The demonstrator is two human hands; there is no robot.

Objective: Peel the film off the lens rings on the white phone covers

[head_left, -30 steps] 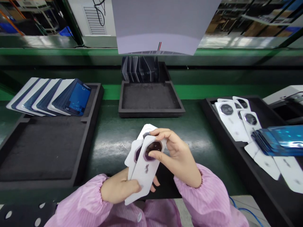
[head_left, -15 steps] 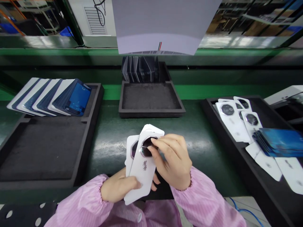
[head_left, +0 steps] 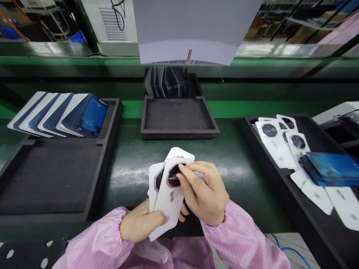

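My left hand holds a small fanned bunch of white phone back panels, thumb on top and fingertips showing at the right edge. The top white phone back panel is tilted, with a large dark camera window in a shiny ring near its upper end. Another white phone back panel sticks out behind it on the left. Thumb and index finger of my right hand are pinched together over the camera window. What they pinch is too small to make out; a thin bright edge shows beside the thumb tip.
At left, a black tray bears a leaning row of white and blue panels. Dark panels stand in the middle tray. The right tray carries loose white panels and stacked blue panels. A white board hangs ahead.
My right hand has shifted very slightly, its thumb and index finger still pinched at the camera window. The held panels have tilted a little.
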